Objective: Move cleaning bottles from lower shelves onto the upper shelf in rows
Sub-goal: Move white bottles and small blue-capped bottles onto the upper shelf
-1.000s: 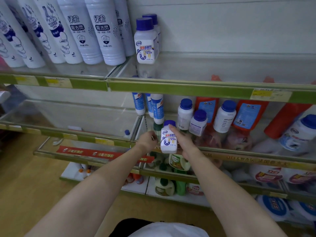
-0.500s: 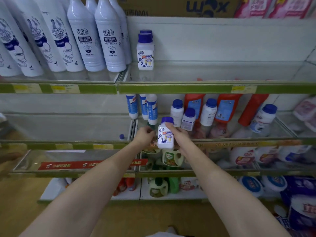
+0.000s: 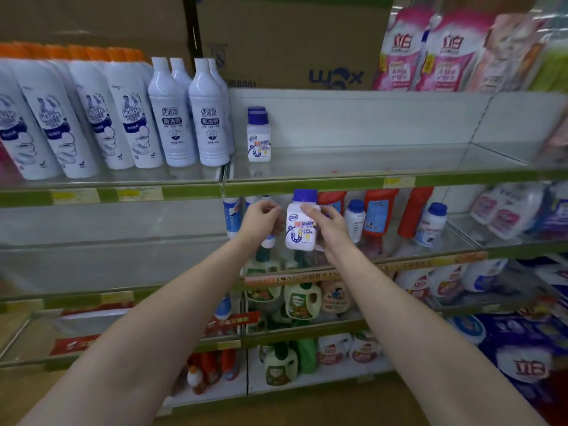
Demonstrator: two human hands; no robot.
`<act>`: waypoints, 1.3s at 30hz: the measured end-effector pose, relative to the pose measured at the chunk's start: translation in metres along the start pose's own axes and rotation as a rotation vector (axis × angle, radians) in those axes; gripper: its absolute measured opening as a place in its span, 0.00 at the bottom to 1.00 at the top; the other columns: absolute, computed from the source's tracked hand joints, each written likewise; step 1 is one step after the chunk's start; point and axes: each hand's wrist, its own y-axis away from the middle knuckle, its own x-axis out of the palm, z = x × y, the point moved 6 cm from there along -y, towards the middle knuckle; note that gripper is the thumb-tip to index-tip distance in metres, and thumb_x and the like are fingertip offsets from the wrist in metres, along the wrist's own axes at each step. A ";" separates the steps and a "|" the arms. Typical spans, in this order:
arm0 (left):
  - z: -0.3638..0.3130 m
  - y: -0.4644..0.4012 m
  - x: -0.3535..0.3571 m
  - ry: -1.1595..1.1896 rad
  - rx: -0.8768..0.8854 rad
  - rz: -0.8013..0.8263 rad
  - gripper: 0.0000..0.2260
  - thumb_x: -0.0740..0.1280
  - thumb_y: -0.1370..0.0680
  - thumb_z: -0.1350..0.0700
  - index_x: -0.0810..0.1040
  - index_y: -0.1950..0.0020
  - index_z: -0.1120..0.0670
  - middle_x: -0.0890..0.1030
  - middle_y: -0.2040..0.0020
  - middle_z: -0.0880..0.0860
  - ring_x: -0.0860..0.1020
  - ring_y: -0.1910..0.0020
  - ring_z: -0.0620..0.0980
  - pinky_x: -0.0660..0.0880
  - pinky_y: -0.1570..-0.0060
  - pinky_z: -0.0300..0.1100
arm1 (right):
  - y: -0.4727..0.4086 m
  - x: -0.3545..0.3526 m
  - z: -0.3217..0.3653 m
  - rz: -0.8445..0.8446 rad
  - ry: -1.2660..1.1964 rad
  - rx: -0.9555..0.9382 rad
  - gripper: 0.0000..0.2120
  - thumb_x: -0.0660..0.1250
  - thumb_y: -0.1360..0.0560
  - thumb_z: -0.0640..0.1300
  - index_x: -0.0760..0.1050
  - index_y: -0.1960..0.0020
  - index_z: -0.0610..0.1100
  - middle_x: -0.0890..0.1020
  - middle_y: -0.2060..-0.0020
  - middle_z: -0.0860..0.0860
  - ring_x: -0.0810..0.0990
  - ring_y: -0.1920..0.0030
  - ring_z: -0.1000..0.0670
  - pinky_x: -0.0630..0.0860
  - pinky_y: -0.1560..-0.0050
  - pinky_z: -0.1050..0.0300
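My right hand (image 3: 327, 230) grips a small white cleaning bottle (image 3: 300, 224) with a blue cap, upright, just below the green front edge of the upper shelf (image 3: 322, 183). My left hand (image 3: 261, 221) is beside the bottle's left side, fingers curled; whether it touches the bottle is unclear. On the upper shelf stands a matching white bottle (image 3: 258, 137) with another one right behind it. More blue-capped white bottles (image 3: 354, 220) (image 3: 433, 222) stand on the lower shelf.
Tall white toilet-cleaner bottles (image 3: 172, 115) fill the upper shelf's left part. Red bottles (image 3: 378, 210) stand behind the small ones on the lower shelf. Cardboard boxes (image 3: 292, 44) and pink pouches (image 3: 424, 50) sit on top. Glass dividers split the shelves.
Both hands have risen with the white bottle from the lower shelf's front toward the upper shelf's edge. The camera has tilted upward, showing the top boxes and pouches.
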 end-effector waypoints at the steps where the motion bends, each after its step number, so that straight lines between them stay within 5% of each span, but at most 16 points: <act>1: -0.013 -0.002 -0.004 0.004 0.031 -0.012 0.06 0.64 0.18 0.61 0.78 0.50 0.63 0.82 0.64 0.56 0.80 0.67 0.51 0.79 0.65 0.45 | -0.001 0.005 0.010 0.005 -0.022 -0.022 0.20 0.80 0.30 0.47 0.77 0.43 0.42 0.86 0.52 0.42 0.87 0.55 0.43 0.84 0.57 0.44; 5: -0.057 -0.017 -0.019 0.015 0.093 -0.054 0.05 0.64 0.18 0.60 0.78 0.50 0.61 0.83 0.61 0.59 0.81 0.65 0.54 0.81 0.59 0.51 | -0.008 0.022 0.051 0.044 -0.077 -0.098 0.22 0.81 0.32 0.45 0.78 0.43 0.38 0.86 0.53 0.41 0.87 0.55 0.42 0.83 0.56 0.44; 13: -0.110 -0.062 -0.037 -0.074 0.131 -0.122 0.05 0.64 0.19 0.60 0.78 0.49 0.59 0.83 0.60 0.55 0.79 0.65 0.50 0.77 0.62 0.44 | -0.048 0.038 0.102 0.071 -0.173 -0.122 0.38 0.85 0.42 0.48 0.77 0.37 0.37 0.86 0.50 0.40 0.87 0.54 0.40 0.83 0.55 0.42; 18: -0.115 -0.099 -0.036 -0.103 0.126 -0.156 0.06 0.64 0.20 0.61 0.79 0.47 0.61 0.83 0.60 0.56 0.78 0.63 0.52 0.77 0.60 0.45 | -0.092 0.036 0.121 0.094 -0.211 -0.167 0.24 0.81 0.31 0.41 0.77 0.39 0.37 0.86 0.50 0.40 0.87 0.54 0.41 0.83 0.52 0.41; 28: -0.103 -0.163 -0.042 -0.309 0.091 -0.359 0.09 0.63 0.21 0.60 0.80 0.53 0.63 0.84 0.59 0.61 0.81 0.61 0.56 0.80 0.56 0.49 | -0.183 0.063 0.110 0.196 -0.059 -0.160 0.20 0.75 0.25 0.38 0.75 0.36 0.36 0.84 0.46 0.43 0.85 0.54 0.47 0.82 0.59 0.53; 35: -0.079 -0.172 -0.042 -0.398 0.043 -0.375 0.09 0.63 0.23 0.59 0.81 0.57 0.61 0.84 0.61 0.57 0.83 0.59 0.57 0.82 0.54 0.51 | -0.223 0.073 0.107 0.159 0.176 -0.207 0.29 0.77 0.26 0.46 0.68 0.31 0.40 0.79 0.40 0.45 0.82 0.43 0.44 0.81 0.42 0.43; 39: -0.078 -0.173 -0.044 -0.371 0.039 -0.379 0.08 0.64 0.24 0.60 0.81 0.56 0.61 0.84 0.61 0.58 0.83 0.57 0.59 0.82 0.53 0.52 | -0.233 0.075 0.109 0.041 0.480 -0.299 0.36 0.73 0.35 0.69 0.74 0.35 0.50 0.77 0.43 0.44 0.82 0.47 0.44 0.80 0.41 0.43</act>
